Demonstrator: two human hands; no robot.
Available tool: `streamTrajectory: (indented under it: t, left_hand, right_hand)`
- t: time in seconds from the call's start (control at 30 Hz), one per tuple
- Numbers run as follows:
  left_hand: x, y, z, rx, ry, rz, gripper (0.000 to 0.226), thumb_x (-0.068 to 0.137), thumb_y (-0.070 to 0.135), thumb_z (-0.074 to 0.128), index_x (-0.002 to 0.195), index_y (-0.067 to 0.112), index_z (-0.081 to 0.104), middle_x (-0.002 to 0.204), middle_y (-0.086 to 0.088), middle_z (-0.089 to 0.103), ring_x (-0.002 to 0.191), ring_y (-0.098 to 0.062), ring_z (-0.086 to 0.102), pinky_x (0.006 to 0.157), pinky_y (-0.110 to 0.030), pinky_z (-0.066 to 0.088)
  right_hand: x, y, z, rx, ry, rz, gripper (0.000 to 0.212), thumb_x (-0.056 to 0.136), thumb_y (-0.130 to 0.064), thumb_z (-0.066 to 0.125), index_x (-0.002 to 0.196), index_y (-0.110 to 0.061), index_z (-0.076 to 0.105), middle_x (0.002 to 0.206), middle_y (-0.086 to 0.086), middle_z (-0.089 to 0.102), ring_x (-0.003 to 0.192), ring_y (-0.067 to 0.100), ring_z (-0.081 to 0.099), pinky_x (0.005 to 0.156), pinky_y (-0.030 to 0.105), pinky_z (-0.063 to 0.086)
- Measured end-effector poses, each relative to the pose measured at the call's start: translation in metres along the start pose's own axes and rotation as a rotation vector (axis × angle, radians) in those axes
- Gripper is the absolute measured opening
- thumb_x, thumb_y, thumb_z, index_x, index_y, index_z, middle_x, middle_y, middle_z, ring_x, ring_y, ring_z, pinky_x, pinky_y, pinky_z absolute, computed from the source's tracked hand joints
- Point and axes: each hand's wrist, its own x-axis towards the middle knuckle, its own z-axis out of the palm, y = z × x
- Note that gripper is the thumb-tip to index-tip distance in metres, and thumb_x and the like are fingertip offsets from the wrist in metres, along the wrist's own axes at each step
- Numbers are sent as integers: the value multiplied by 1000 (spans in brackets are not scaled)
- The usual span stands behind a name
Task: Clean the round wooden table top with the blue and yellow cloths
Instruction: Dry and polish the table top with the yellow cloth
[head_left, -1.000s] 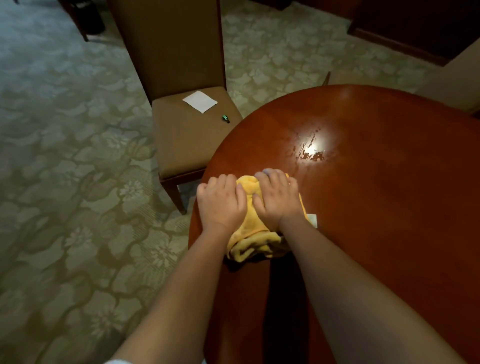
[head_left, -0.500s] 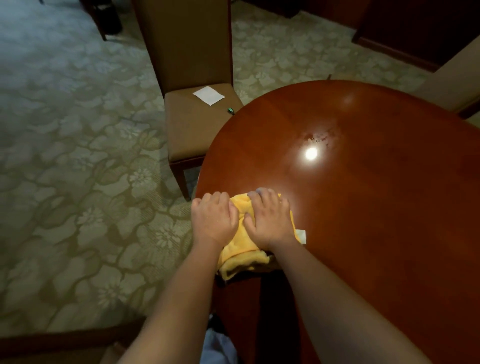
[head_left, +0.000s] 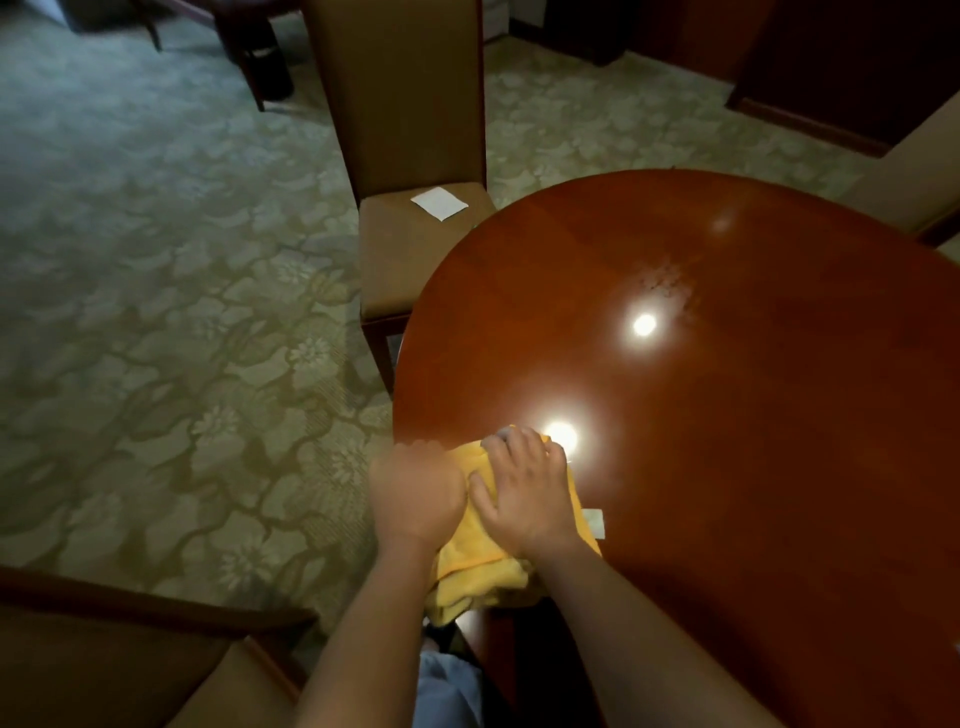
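Patterned green carpet (head_left: 156, 312) across the left of the frame; glossy round wooden table top (head_left: 727, 415) filling the right, reddish, mirror-smooth, throwing back two lamp glares. Low centre, at the table's near-left rim: left hand (head_left: 415, 491) and right hand (head_left: 524, 486) side by side, flat, pressing a bunched, soft yellow cloth (head_left: 483, 566). Faint smudges near the upper glare, so probably midway, far side unwiped. Blue cloth barely visible, if at all. Tan padded chair (head_left: 405, 260) upper centre, white paper square (head_left: 439, 203) on its seat.

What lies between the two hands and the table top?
The bunched yellow cloth, pressed under the left hand and right hand onto the table top, head view.
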Motion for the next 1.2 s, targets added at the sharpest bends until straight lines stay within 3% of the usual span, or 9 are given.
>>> streamTrajectory:
  t: [0.13, 0.37, 0.77, 1.0, 1.2]
  left_hand:
    - [8, -5, 9, -4, -7, -27, 29, 77, 25, 37, 58, 10, 52, 54, -4, 50, 50, -25, 47, 53, -31, 34]
    - [60, -13, 23, 21, 3, -100, 30, 78, 25, 37, 57, 10, 52, 54, -6, 51, 50, -26, 48, 52, -32, 35]
    - [186, -41, 73, -177, 28, -191, 34, 82, 24, 32, 74, 5, 59, 75, -12, 57, 70, -31, 54, 61, -40, 46]
    - [208, -41, 74, -182, -14, -132, 36, 84, 24, 31, 68, 6, 58, 66, -10, 59, 63, -30, 54, 56, -38, 45]
    - [177, -39, 56, -103, -55, -41, 33, 78, 25, 35, 62, 6, 57, 57, -9, 56, 56, -29, 53, 52, -35, 43]
  right_hand:
    - [17, 2, 7, -24, 67, -29, 34, 78, -44, 43, 91, -18, 60, 92, -2, 59, 90, 22, 53, 75, 37, 33]
    - [76, 6, 17, -50, 109, -18, 36, 76, -44, 41, 77, -14, 61, 74, 1, 57, 70, 25, 54, 62, 34, 37]
    - [202, 21, 46, 53, 236, 69, 32, 87, -35, 40, 80, -13, 62, 83, 6, 58, 70, 29, 53, 59, 35, 36]
    - [219, 22, 47, 89, 271, 188, 34, 89, -27, 33, 78, -11, 60, 76, 6, 58, 66, 30, 54, 59, 34, 41]
    - [180, 15, 37, 126, 261, 190, 29, 84, -27, 33, 78, -13, 59, 76, 3, 58, 70, 27, 53, 62, 33, 34]
